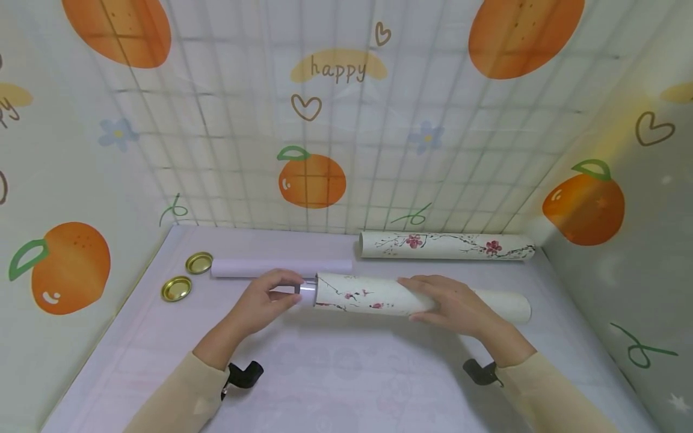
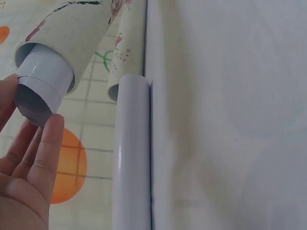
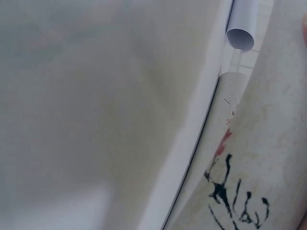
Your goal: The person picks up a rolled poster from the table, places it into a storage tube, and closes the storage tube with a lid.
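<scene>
My right hand (image 1: 457, 305) holds a cream tube (image 1: 352, 293) with a plum-blossom print level above the table, fingers over its top and thumb at the near side. From the tube's left end a short length of rolled white paper (image 1: 308, 293) sticks out. My left hand (image 1: 258, 305) pinches the rim of that roll between thumb and fingers. The left wrist view shows the paper roll (image 2: 45, 72) inside the tube's mouth, its hollow end facing the fingertips. In the right wrist view the printed tube (image 3: 268, 143) fills the right side; the right hand is mostly hidden there.
A second blossom-printed tube (image 1: 449, 246) lies along the table's back edge at the right. Another white paper roll (image 1: 281, 268) lies left of it. Two round gold lids, a back one (image 1: 199, 263) and a front one (image 1: 176, 288), sit at the left.
</scene>
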Motion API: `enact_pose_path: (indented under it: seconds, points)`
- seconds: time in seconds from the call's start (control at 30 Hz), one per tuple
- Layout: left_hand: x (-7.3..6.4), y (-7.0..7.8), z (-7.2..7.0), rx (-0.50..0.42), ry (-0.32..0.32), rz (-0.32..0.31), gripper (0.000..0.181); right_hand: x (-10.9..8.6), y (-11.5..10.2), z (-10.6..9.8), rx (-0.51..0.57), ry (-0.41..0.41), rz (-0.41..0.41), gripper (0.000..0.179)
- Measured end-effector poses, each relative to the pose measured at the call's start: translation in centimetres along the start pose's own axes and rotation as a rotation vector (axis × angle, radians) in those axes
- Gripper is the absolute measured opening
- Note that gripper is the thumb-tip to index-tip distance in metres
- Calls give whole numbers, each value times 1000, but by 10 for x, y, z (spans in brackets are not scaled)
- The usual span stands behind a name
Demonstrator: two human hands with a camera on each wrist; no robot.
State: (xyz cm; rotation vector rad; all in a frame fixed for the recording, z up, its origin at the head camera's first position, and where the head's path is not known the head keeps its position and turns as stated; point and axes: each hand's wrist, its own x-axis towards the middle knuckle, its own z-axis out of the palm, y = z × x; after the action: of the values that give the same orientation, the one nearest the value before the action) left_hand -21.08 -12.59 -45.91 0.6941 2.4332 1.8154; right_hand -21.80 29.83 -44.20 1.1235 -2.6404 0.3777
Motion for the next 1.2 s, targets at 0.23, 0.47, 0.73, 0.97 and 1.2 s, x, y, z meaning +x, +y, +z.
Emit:
enact_pose_path:
  seconds: [0.23, 0.47, 0.73, 0.97, 1.2]
  points:
    - [2, 0, 6, 27, 11, 26, 25, 0, -1, 0, 10, 13, -12, 80]
    - [-1, -1, 7, 129, 38, 51, 32, 1, -1, 0, -1, 45, -54, 82]
    - [-6, -2, 10, 165, 31, 84, 39, 1, 3, 0, -6, 53, -73, 79]
    - [-8, -3, 12, 199, 2, 119, 39, -1, 0, 1, 5, 46, -42, 79]
    - [-11, -2, 13, 210, -29, 122, 38, -1, 0, 0, 5, 63, -60, 79]
